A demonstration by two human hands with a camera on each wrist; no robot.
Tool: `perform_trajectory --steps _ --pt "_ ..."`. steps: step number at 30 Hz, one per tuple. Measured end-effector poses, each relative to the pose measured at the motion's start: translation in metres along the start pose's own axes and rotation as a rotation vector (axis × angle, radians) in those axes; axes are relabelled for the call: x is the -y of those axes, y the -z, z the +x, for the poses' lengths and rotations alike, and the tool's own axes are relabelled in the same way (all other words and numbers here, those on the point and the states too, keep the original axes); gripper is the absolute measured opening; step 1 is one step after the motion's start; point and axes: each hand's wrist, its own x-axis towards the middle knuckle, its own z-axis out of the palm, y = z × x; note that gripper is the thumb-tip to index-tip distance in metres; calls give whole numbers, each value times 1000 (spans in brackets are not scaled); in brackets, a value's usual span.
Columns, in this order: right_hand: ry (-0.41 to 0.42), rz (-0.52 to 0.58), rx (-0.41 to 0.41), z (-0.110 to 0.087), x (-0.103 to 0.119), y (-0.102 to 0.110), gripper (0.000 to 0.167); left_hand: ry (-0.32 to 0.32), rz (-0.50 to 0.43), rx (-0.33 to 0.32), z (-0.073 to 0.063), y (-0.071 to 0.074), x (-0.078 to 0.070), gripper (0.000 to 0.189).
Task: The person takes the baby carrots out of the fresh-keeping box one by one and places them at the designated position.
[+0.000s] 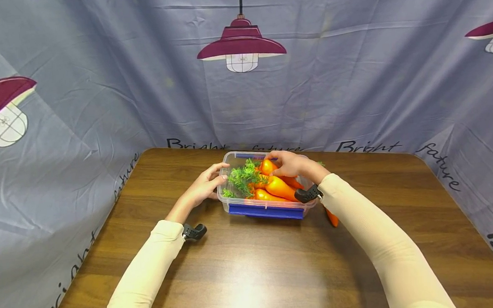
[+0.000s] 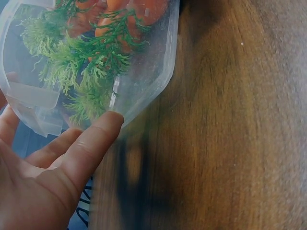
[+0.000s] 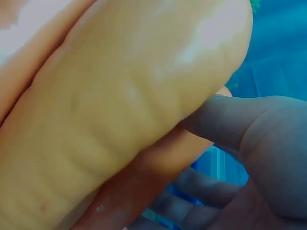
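A clear plastic container with a blue front clasp holds several orange carrots, their green leafy tops toward its left end. My left hand is at that left end, thumb extended against the near corner and fingers spread along the end wall. Inside the container, my right hand grips a carrot near the back wall, thumb on one side and fingers on the other. Another carrot fills the foreground of the right wrist view and hides part of the gripped one.
One more carrot lies on the wooden table just right of the container, partly covered by my right forearm. A grey curtain printed with lamps hangs behind the table and along both sides.
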Motion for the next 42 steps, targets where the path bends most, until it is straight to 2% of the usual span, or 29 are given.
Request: perform_trajectory --steps 8,18,27,30,35,42 --pt "-15 62 -22 -1 -5 -1 50 13 11 -3 -1 0 -1 52" --pt "-16 190 -162 -14 -2 9 55 4 7 2 2 1 -1 51" --pt "-41 279 -205 -21 -10 17 58 5 18 0 0 0 0 52" --pt "-68 337 -216 -26 -10 20 59 13 18 -4 0 0 -1 52" --pt "-113 498 -227 -36 -11 26 59 14 13 0 0 -1 0 53" --pt "-149 641 -240 -62 -20 37 63 7 8 1 -1 -1 -2 53"
